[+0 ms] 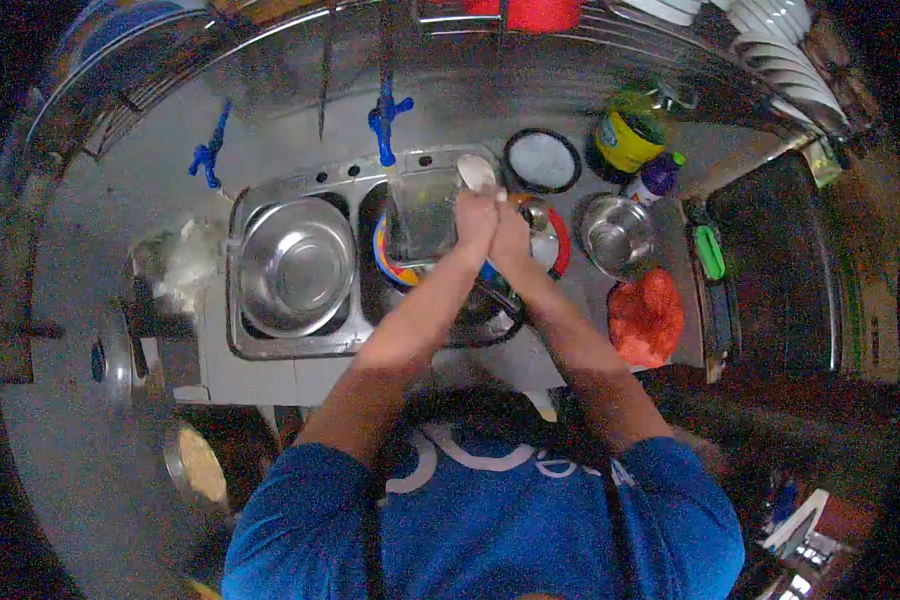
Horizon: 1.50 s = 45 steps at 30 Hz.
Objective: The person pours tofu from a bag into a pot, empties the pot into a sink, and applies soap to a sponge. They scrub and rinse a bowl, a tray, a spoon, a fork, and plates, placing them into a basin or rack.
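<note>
Both of my hands are pressed together over the right basin of the steel sink. My left hand and my right hand grip a pale spoon-shaped utensil whose rounded end sticks up above the fingers. A thin stream of water falls from the blue tap just left of my hands. Under them lie a multicoloured plate and a clear container.
A large steel bowl fills the left basin. A second blue tap is on the wall at the left. Right of the sink are a black-rimmed lid, a small steel bowl, a yellow tub, a red bag and a green brush.
</note>
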Motion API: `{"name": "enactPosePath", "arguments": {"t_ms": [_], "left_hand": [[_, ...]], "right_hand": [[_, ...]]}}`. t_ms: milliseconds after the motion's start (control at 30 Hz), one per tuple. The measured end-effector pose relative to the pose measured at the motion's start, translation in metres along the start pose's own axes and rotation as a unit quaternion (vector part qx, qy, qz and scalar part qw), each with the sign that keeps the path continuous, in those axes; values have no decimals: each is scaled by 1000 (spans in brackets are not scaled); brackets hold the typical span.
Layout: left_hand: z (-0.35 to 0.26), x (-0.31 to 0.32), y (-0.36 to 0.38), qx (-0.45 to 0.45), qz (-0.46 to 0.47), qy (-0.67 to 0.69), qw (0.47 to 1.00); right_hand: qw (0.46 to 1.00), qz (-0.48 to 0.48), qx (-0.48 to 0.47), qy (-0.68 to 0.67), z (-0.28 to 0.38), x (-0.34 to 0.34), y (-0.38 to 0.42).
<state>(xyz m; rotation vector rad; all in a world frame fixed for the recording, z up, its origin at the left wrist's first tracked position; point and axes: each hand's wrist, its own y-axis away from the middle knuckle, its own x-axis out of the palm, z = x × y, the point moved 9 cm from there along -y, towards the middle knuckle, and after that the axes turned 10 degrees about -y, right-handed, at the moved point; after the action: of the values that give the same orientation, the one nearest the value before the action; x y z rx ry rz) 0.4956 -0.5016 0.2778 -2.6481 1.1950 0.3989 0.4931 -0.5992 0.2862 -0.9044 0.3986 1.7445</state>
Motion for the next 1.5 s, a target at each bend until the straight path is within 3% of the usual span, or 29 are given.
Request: {"name": "enactPosePath", "arguments": {"t_ms": [33, 67, 167, 200, 300, 367, 400, 433, 467, 500, 533, 667, 767, 833, 900, 933, 967, 1033, 1067, 1100, 1167, 1200, 1233, 1267, 1300, 1367, 1433, 1467, 1500], "left_hand": [[5, 1, 3, 12, -28, -80, 996], [18, 6, -5, -14, -14, -22, 1000], [54, 13, -30, -197, 86, 223, 951], [33, -4, -22, -177, 54, 135, 973], [33, 5, -10, -51, 45, 1, 998], [51, 0, -22, -65, 133, 22, 989], [101, 8, -33, -169, 141, 170, 960], [143, 15, -39, -266, 139, 317, 900], [154, 9, -41, -212, 201, 92, 952], [163, 4, -43, -144, 245, -139, 949], [166, 12, -28, -173, 261, -126, 941], [155, 6, 6, -268, 342, -56, 899], [137, -19, 30, -333, 391, 27, 857], [127, -30, 45, -374, 399, 95, 832], [112, -48, 40, -348, 391, 66, 850], [111, -53, 39, -347, 387, 70, 852], [113, -59, 38, -352, 377, 71, 853], [126, -49, 41, -382, 385, 101, 834], [136, -40, 46, -380, 401, 113, 826], [133, -36, 44, -374, 417, 124, 819], [124, -39, 32, -232, 401, -16, 886], [114, -59, 45, -134, 385, -69, 910], [111, -66, 35, 16, 287, -140, 947], [122, -69, 39, 167, 178, -206, 948], [124, -74, 41, 101, 223, -178, 953], [127, -88, 50, -40, 291, -131, 947], [121, -101, 48, -7, 266, -125, 956], [118, -105, 48, 24, 247, -130, 960], [115, -108, 48, 54, 227, -136, 963]], "right_hand": [[1000, -18, 9, -13, -3, -3, -1], [999, -37, 18, -27, -6, -2, -7], [994, 86, -55, 49, -1, 30, 2], [997, 60, -33, 37, -19, 41, 2], [991, 128, -19, -31, -42, 76, -18], [973, 229, 10, -26, -33, 75, -12], [960, 279, 25, -23, -29, 78, -7], [974, 208, 43, -82, -31, 68, -19], [979, 138, 55, -142, -36, 58, -33], [974, 74, 76, -201, -41, 49, -41], [986, 89, -116, -85, -12, 53, -51], [938, 50, -331, -86, 25, 98, -44], [960, 181, -198, -84, 18, 129, -63], [949, 154, -203, -186, 25, 123, -67], [909, 273, -73, -307, 13, 154, -75], [932, 269, -138, -199, 34, 138, -67], [924, 237, -265, -138, 52, 129, -56], [851, 154, -501, -23, 79, 118, -29], [860, 186, -467, -88, 75, 115, -36], [905, 264, -311, -116, 64, 127, -57], [921, 316, -225, 38, 28, 164, -69], [934, 304, -187, 6, 40, 168, -58], [943, 299, -137, -45, 35, 173, -66], [949, 289, -85, -96, 28, 174, -71], [923, 323, 77, -197, 11, 175, -67], [769, 349, 382, -375, 2, 176, -40], [837, 328, 179, -399, 3, 186, -50], [793, 301, 235, -474, -1, 190, -35], [858, 313, 97, -396, 35, 168, -35]]}}
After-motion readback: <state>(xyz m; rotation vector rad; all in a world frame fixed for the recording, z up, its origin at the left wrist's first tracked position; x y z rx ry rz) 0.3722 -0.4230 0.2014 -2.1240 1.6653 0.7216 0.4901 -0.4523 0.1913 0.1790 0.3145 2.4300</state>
